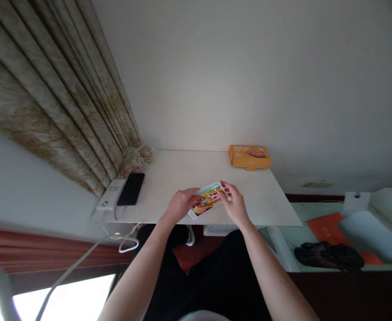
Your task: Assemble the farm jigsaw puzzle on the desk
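Between my two hands, over the front part of the white table (182, 171), is a colourful illustrated card (207, 201) with a pale border. It is tilted, its right end higher in the view. My left hand (181, 204) is closed on the card's left end. At the right end my right hand (233, 200) grips it, with the thumb on the picture side and fingers behind the edge. Whether it is one card or a thin stack I cannot tell. Against the wall at the back right lies an orange box (250, 157) with a flap at its front.
On the table's left side lie a black phone (131, 189) and a white power bank (111, 195) with cables. Clear containers of small colourful pieces (137, 159) stand by the curtain (65, 80). An open white box (371, 229) and a dark object (329, 256) lie at right.
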{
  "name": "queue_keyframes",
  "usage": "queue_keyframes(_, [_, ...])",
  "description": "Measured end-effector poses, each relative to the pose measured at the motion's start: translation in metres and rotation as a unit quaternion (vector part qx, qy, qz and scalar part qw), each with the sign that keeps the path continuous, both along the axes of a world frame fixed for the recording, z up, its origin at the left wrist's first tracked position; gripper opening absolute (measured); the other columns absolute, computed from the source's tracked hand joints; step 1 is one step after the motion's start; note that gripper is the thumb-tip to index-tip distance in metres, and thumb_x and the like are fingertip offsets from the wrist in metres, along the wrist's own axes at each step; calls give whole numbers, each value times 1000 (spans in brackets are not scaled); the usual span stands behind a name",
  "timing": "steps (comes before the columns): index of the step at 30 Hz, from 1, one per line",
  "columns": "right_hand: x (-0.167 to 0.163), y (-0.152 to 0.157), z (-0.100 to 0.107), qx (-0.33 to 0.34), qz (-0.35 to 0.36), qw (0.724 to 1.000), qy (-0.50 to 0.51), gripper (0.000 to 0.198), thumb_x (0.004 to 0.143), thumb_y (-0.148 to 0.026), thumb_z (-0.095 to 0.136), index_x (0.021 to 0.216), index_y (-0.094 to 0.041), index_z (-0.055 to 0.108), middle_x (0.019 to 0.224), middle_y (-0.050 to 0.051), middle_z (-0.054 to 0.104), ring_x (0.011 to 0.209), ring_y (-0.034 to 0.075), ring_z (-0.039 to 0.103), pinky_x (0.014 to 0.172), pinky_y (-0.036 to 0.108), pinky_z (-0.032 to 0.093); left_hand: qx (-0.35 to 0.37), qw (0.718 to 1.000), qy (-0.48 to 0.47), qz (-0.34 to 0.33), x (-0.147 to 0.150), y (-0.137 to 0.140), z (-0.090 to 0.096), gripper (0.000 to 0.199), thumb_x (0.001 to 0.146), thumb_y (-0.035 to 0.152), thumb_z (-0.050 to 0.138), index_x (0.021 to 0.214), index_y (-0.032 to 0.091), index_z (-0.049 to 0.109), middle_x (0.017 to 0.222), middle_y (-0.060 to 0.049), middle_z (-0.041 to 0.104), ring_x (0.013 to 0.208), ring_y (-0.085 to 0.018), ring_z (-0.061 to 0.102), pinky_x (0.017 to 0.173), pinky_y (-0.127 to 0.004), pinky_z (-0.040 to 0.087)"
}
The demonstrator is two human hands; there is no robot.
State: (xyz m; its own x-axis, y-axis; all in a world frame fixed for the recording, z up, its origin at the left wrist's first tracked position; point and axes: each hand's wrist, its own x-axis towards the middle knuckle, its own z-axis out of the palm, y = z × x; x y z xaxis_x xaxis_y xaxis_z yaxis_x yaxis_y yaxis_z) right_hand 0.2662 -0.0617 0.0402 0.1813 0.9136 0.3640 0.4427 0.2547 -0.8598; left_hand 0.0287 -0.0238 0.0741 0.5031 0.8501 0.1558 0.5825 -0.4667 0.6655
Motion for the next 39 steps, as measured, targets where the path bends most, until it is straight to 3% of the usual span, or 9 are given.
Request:
queue_keyframes(3, [0,-3,1,-52,39,997,-29,38,97,-55,56,92,-20,70,86,6,74,81,21,68,77,31,53,104,989,99,30,-1,6,4,30,96,16,58,122,24,71,103,-8,78,98,-24,71,100,-41,46])
queue_keyframes(5, [-3,-5,-5,-86,52,995,-23,39,96,-56,58,85,-20,68,78,4,72,75,21,68,72,29,52,169,974,131,75,-2,8,1,27,97,18,59,121,25,72,104,-9,77,103,-26,69,107,-48,41])
queue_keyframes(9, [-12,-2,-31,-132,88,985,70,38,92,-57,61,105,-21,64,91,7,77,81,24,73,72,33,56,247,950,134,134,-6,9,-19,33,98,16,55,127,24,68,121,-12,71,117,-28,64,116,-53,33])
queue_keyframes(12, [-18,6,-54,-140,60,982,109,51,89,-53,63,128,-21,55,85,6,76,76,25,73,71,36,58,277,939,125,161,-19,10,-42,36,101,19,51,135,21,62,134,-16,64,127,-29,59,118,-53,34])
queue_keyframes(18, [-57,42,-75,-145,13,987,75,62,94,-39,55,150,-19,39,73,0,70,65,23,69,61,31,53,258,950,138,109,-68,16,-81,38,105,34,48,139,22,60,140,-15,62,131,-27,58,117,-48,40])
queue_keyframes(24, [-137,100,-63,-154,-13,979,-134,35,100,-22,44,123,-22,70,97,7,77,88,23,70,85,34,50,209,947,174,168,-97,33,-101,45,104,34,45,145,18,55,152,-17,54,141,-29,51,120,-50,38])
queue_keyframes(29, [-188,136,-50,-181,-18,951,-248,38,104,-21,40,123,-24,72,115,9,76,106,23,66,97,34,42,191,940,189,212,-96,38,-111,45,103,34,47,143,16,58,155,-18,51,146,-31,45,122,-50,37])
queue_keyframes(35, [-201,130,-50,-147,22,930,-336,42,105,-34,44,141,-21,62,129,19,68,122,32,58,102,46,39,155,931,189,271,-98,51,-112,40,102,29,46,135,20,65,147,-16,60,140,-30,53,118,-52,42])
queue_keyframes(39, [-185,117,-58,-109,61,916,-380,50,105,-47,41,150,-29,53,161,13,44,148,38,36,117,61,24,135,929,191,288,-96,65,-108,42,101,25,44,136,18,65,149,-17,58,142,-30,52,119,-52,39])
